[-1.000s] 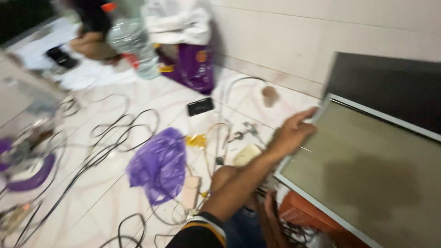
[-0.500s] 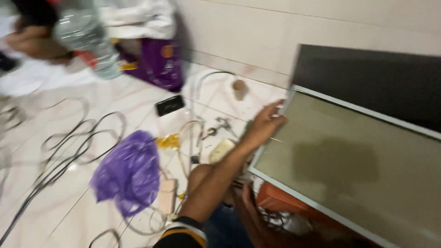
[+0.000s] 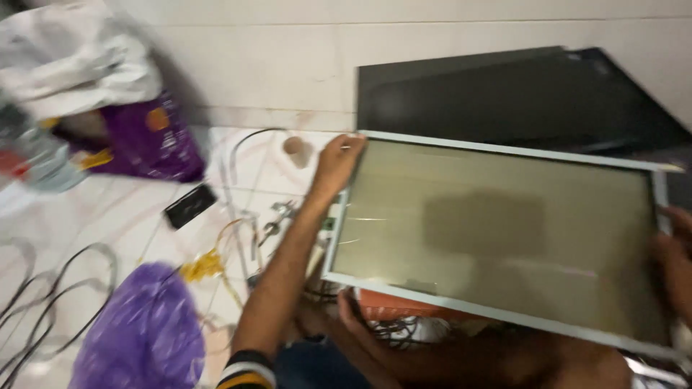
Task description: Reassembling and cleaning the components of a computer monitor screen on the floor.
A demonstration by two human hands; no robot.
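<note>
Panel (image 3: 497, 230) now fuller in view | hands: L (image 3: 337, 162) grips corner, R (image 3: 674, 252) cut off

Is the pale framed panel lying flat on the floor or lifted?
Lifted: the panel is tilted, gripped by the left hand and right hand, with orange clutter showing underneath.

Warm, dim indoor light falls from above, leaving the tiled floor (image 3: 137, 216) pale and slightly washed out. Motion blur smears the whole frame, worst at the left edge, where the purple bag (image 3: 137, 338) and cables (image 3: 50, 288) lose their outlines. The flat panel (image 3: 497, 238) carries a soft dark shadow at its centre and a dull sheen. The dark screen (image 3: 519, 94) behind it looks murky.
</note>
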